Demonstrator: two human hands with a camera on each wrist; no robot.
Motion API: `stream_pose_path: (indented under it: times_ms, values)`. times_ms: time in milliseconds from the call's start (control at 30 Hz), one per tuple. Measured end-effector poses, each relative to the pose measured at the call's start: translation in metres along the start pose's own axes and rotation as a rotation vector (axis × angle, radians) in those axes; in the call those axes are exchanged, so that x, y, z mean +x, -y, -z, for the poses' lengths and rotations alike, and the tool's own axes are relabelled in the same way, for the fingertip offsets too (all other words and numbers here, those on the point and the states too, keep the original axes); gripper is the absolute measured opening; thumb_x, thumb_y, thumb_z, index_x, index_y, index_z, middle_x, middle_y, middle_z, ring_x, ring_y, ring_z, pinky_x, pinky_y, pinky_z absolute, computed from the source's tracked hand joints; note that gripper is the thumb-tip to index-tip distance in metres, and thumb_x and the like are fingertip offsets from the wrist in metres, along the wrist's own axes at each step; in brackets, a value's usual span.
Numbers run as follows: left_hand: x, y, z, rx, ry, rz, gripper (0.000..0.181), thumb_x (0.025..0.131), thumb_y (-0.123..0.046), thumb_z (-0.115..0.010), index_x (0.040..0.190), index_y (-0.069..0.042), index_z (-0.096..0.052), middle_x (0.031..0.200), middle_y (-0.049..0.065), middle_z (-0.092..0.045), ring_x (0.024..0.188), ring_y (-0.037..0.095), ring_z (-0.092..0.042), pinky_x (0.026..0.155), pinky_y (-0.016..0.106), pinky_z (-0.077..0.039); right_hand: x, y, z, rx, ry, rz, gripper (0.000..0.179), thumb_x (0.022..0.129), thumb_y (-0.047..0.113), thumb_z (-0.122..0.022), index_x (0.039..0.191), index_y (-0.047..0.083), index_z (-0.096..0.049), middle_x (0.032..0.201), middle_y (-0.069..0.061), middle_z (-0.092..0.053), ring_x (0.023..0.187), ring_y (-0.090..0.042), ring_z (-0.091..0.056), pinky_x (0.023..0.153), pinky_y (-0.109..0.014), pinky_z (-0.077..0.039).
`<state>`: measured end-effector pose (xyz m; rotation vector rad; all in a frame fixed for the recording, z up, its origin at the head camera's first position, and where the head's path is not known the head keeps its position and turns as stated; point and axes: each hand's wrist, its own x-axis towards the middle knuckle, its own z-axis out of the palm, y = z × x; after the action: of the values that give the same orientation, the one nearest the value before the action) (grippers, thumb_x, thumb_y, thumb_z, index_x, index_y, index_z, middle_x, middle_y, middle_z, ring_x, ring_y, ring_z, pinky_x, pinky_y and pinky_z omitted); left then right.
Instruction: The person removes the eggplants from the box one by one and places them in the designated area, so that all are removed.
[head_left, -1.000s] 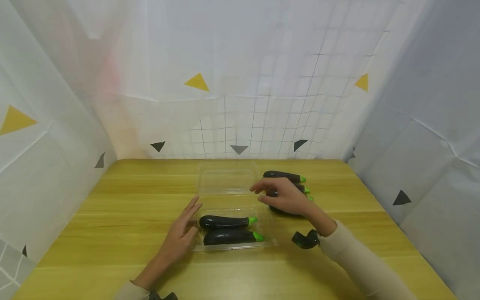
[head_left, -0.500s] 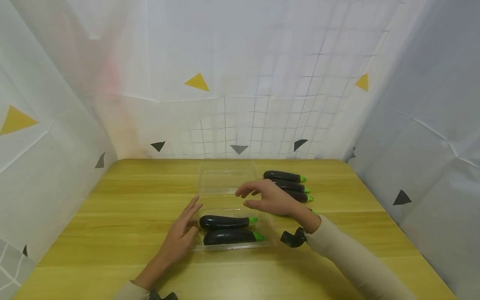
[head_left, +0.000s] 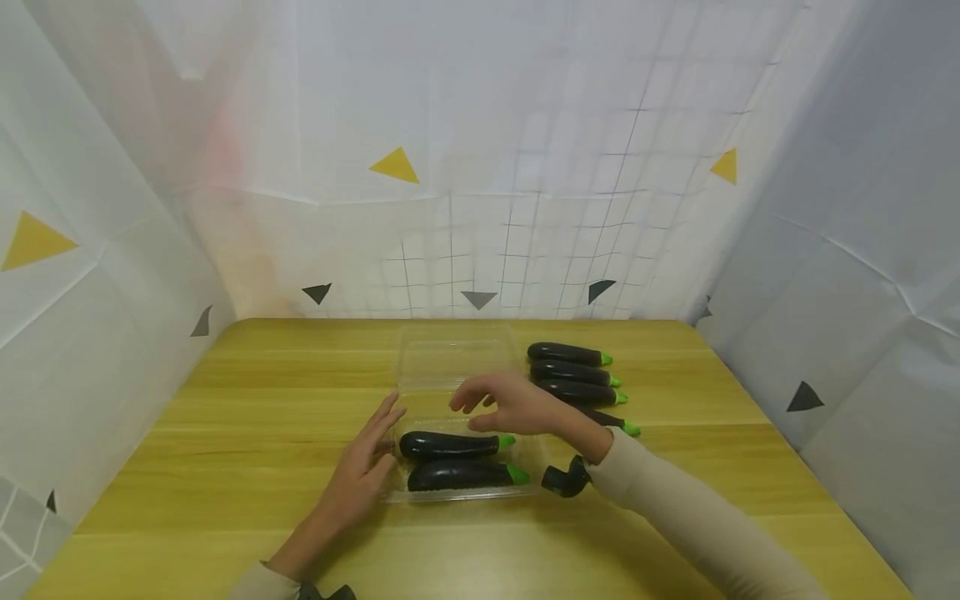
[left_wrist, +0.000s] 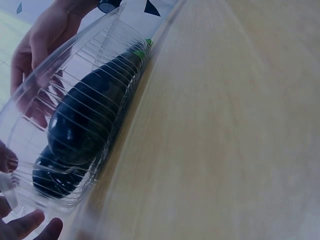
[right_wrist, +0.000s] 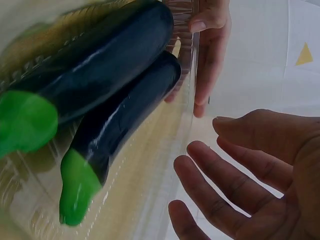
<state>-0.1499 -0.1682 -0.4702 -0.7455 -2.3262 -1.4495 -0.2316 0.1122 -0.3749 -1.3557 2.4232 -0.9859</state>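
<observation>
A clear plastic clamshell container lies with its lid folded back on the table. Inside its base, two dark eggplants, a rear one and a front one, lie side by side, green stems to the right. My left hand rests against the container's left end, fingers extended, thumb at the rim. Above the base's rear edge hovers my right hand, its fingers loosely bent and apart, holding nothing. The right wrist view shows its fingers beside the container wall.
To the right of the container, several more eggplants lie in a loose row on the wooden table. My right forearm crosses in front of them, partly hiding the nearest. White sheeting encloses the table's back and sides.
My right hand has moved left from over the eggplant row to above the container, uncovering more of that row. The left hand and the two eggplants inside have stayed put.
</observation>
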Motion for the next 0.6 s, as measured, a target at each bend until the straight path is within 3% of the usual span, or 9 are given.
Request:
stream_pose_path:
  times_ms: [300, 600]
  values:
    - [0.000, -0.001, 0.001, 0.017, 0.007, 0.041, 0.071, 0.088, 0.013, -0.051, 0.157, -0.003, -0.043, 0.168, 0.014, -0.027, 0.149, 0.032, -0.032, 0.107, 0.059, -0.043, 0.013, -0.006, -0.007, -0.001, 0.074, -0.021, 0.030, 0.094, 0.004, -0.073, 0.124, 0.004, -0.072, 0.120, -0.009, -0.072, 0.107, -0.024, -0.071, 0.093, -0.046, -0.058]
    - [0.001, -0.001, 0.001, -0.004, 0.009, 0.039, 0.070, 0.088, 0.014, -0.050, 0.156, 0.000, -0.044, 0.169, 0.015, -0.026, 0.150, 0.034, -0.031, 0.104, 0.059, -0.046, 0.018, -0.013, -0.008, 0.030, 0.180, -0.038, 0.037, 0.094, 0.007, -0.075, 0.130, 0.002, -0.069, 0.123, -0.009, -0.071, 0.109, -0.024, -0.070, 0.090, -0.031, -0.057]
